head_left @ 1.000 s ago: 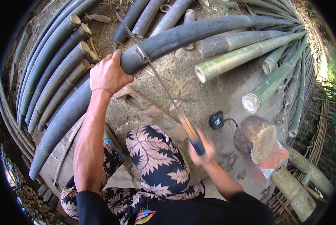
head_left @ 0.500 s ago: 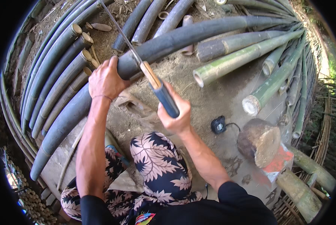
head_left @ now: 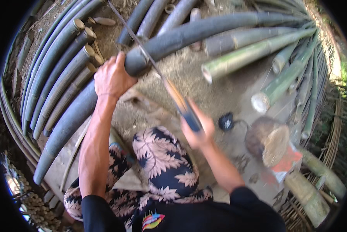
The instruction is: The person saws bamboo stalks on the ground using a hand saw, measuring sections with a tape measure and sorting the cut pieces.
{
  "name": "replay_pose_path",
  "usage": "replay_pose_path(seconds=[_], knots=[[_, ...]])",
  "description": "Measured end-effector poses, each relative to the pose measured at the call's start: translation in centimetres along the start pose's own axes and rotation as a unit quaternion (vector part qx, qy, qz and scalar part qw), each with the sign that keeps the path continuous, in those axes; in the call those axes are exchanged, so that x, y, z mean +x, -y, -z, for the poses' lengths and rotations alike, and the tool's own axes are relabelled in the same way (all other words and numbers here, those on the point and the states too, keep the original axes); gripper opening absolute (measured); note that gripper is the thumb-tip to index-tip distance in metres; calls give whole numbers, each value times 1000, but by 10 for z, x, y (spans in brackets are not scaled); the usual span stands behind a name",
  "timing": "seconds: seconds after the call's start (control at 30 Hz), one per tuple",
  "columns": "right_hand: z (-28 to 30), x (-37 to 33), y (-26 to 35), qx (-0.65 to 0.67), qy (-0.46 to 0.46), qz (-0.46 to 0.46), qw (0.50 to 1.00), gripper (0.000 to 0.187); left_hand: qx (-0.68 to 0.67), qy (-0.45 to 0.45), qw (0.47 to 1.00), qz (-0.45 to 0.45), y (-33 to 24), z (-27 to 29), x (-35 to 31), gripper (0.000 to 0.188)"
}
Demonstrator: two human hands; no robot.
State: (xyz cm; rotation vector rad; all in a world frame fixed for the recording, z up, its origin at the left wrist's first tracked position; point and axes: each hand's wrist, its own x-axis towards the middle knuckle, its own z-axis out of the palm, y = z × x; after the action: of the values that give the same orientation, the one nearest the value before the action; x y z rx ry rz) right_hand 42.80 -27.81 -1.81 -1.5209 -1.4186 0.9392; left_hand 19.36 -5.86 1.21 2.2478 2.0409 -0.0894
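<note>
A long dark bamboo pole (head_left: 189, 35) runs across in front of me, from the far right down to the lower left. Wrapped over it is my left hand (head_left: 112, 77), fingers closed on its upper side. In my right hand (head_left: 198, 125) is the handle of a handsaw (head_left: 176, 94), partly wood-coloured and partly dark blue. Its thin blade lies across the pole just right of my left hand, at a cut mark. Motion blurs the right hand and the handle. The blade's tip reaches the top of the picture.
Several cut dark bamboo poles (head_left: 61, 44) lie at the left. Pale green bamboo poles (head_left: 243, 58) fan out at the right. A small black object with a cord (head_left: 226, 121) rests on the ground beside a wooden stump (head_left: 268, 141). My patterned trouser leg (head_left: 163, 158) is below the pole.
My right hand has pulled the saw down and right, toward me, so more blade shows on the near side of the pole. My left hand keeps its grip on the pole.
</note>
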Motion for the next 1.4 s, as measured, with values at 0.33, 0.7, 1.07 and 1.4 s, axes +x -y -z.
replay_pose_path(seconds=[0.33, 0.7, 1.07, 1.4], knots=[[-48, 92, 2, 132, -40, 67, 988, 60, -3, -70, 996, -46, -7, -17, -8, 73], [-48, 87, -12, 115, -59, 67, 989, 57, 11, -98, 994, -51, -10, -17, -2, 71], [-47, 81, -28, 166, -42, 79, 982, 61, -5, -138, 988, -74, -9, -16, 6, 67], [3, -21, -29, -36, -8, 62, 997, 54, 9, -127, 990, -59, 11, -17, -3, 62]])
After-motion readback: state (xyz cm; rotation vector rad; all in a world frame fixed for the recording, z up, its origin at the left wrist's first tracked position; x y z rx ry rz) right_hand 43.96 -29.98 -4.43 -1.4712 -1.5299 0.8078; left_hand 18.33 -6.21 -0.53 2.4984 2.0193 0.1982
